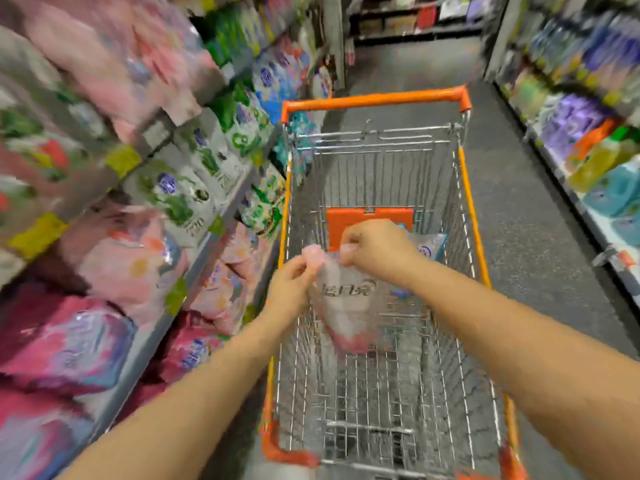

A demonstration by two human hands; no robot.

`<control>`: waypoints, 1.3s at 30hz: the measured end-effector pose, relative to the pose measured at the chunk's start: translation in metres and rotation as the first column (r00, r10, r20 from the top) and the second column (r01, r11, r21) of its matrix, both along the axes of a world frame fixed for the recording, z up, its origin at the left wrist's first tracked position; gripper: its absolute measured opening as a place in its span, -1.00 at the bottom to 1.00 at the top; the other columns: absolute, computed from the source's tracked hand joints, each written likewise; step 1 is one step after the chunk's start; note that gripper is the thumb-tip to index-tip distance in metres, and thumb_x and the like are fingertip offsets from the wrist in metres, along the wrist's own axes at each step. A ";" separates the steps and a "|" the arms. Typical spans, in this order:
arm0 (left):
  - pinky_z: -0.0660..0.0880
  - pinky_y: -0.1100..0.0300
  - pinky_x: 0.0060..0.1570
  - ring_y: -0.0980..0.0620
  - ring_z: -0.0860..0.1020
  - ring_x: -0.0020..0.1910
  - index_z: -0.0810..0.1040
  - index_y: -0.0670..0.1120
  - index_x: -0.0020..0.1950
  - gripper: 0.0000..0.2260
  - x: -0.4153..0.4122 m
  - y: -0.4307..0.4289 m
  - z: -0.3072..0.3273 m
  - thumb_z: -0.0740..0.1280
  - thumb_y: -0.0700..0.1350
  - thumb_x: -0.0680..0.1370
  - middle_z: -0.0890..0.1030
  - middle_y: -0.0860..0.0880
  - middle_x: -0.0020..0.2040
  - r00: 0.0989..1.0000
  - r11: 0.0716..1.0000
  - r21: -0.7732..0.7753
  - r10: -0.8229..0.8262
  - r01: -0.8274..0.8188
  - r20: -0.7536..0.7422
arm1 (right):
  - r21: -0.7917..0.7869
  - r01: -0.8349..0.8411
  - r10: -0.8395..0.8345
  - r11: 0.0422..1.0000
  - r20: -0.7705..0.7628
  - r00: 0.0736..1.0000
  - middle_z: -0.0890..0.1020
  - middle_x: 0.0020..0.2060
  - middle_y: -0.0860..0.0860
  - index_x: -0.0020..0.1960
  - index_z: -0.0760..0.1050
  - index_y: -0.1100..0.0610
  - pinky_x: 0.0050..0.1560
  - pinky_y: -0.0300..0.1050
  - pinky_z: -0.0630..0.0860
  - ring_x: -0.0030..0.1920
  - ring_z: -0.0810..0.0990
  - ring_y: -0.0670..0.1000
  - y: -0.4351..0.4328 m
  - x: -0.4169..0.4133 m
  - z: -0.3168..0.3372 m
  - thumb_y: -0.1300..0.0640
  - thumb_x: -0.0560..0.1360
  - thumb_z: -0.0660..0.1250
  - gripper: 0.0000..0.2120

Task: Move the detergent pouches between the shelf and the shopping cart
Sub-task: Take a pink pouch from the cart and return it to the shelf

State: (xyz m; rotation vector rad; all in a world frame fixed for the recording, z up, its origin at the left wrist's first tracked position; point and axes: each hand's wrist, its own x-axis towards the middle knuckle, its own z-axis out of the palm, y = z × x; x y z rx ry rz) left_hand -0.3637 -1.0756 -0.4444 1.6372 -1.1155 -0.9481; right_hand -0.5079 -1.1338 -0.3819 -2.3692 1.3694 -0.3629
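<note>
— Where is the pouch?

— A pink-and-white detergent pouch [346, 306] hangs above the basket of the shopping cart [473, 216], roughly over its middle, clear of the wire floor. It is blurred, though dark lettering shows on its front.

— Who has it?

— Both hands. The left hand [291, 282] pinches the pouch's top edge on the cart's left side, fingers curled tight around it. The right hand [374, 247] grips the same edge a little further into the cart, knuckles up and fingers folded over the plastic.

— Anything in the cart?

— A blue-and-white pouch [429, 245] lies inside, just beyond the right hand, beside the orange flap [367, 220] at the cart's far end.

— And the shelf?

— The shelf [156, 327] runs along the cart's left side, stacked with pink pouches [114, 268] and green-and-white pouches [180, 188].
</note>
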 end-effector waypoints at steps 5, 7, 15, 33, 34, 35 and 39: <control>0.39 0.53 -0.32 0.15 0.47 -0.23 0.45 -0.20 0.11 -0.74 0.035 0.122 0.078 0.40 -0.22 0.46 0.55 -0.05 -0.12 0.999 0.998 -0.060 -0.033 0.032 -0.023 | -0.229 -0.050 0.081 0.972 0.128 0.988 0.64 -0.12 0.11 -0.13 0.62 0.06 -0.14 -0.05 0.40 0.01 0.55 0.14 0.109 0.037 0.111 0.00 0.37 0.42 -0.84; 0.44 0.51 -0.31 0.19 0.50 -0.20 0.40 -0.29 0.25 -0.64 0.048 0.168 0.105 0.35 -0.32 0.48 0.58 -0.13 0.05 0.997 0.996 -0.060 -0.064 0.061 -0.040 | -0.326 -0.079 0.130 0.942 0.137 0.982 0.58 -0.22 0.10 -0.12 0.60 0.09 -0.16 -0.05 0.36 -0.02 0.53 0.13 0.153 0.050 0.160 0.00 0.37 0.43 -0.82; 0.54 0.35 -0.23 0.18 0.63 -0.18 0.45 -0.18 0.19 -0.43 0.078 0.344 0.205 0.53 -0.24 0.22 0.64 -0.07 -0.01 0.995 0.964 -0.249 0.078 -0.091 -0.058 | -0.540 -0.198 0.397 0.818 0.281 0.874 0.62 -0.18 0.00 -0.14 0.62 0.03 0.01 -0.01 0.47 -0.01 0.57 0.08 0.309 0.091 0.293 -0.02 0.34 0.45 -0.84; 0.58 0.08 -0.08 0.02 0.66 -0.06 0.58 -0.04 0.13 -0.63 0.042 0.727 0.307 0.48 -0.22 0.35 0.69 0.01 -0.05 0.618 0.434 -0.597 0.774 -0.674 -0.136 | -0.279 -0.764 0.609 0.582 0.772 0.182 0.28 0.26 -0.39 0.36 -0.11 -0.33 0.24 -0.36 0.27 0.26 0.34 -0.32 0.660 0.139 0.250 -0.08 0.37 0.44 -0.15; 0.58 0.13 -0.12 0.03 0.66 -0.10 0.60 -0.06 0.11 -0.64 0.046 0.747 0.310 0.46 -0.27 0.34 0.70 0.00 -0.08 0.589 0.402 -0.609 0.797 -0.684 -0.135 | -0.213 -0.819 0.580 0.532 0.797 0.169 0.35 0.23 -0.37 0.35 -0.11 -0.35 0.20 -0.37 0.34 0.19 0.40 -0.34 0.681 0.147 0.246 -0.08 0.34 0.46 -0.13; 0.58 0.15 -0.15 0.03 0.67 -0.13 0.62 -0.08 0.07 -0.66 0.051 0.766 0.314 0.44 -0.30 0.32 0.70 -0.02 -0.10 0.561 0.370 -0.618 0.816 -0.694 -0.141 | -0.173 -0.857 0.547 0.486 0.824 0.144 0.40 0.22 -0.34 0.36 -0.08 -0.33 0.19 -0.33 0.39 0.16 0.44 -0.34 0.702 0.154 0.244 -0.08 0.31 0.49 -0.11; 0.58 0.03 -0.06 -0.07 0.66 -0.06 0.60 -0.12 0.06 -0.67 0.072 0.847 0.333 0.44 -0.32 0.32 0.69 -0.10 -0.05 0.547 0.284 -0.653 0.802 -0.702 -0.240 | -0.160 -0.909 0.470 0.384 0.881 0.043 0.42 0.16 -0.32 0.41 -0.01 -0.22 -0.02 -0.54 0.40 0.04 0.44 -0.49 0.787 0.192 0.246 0.10 0.21 0.60 0.02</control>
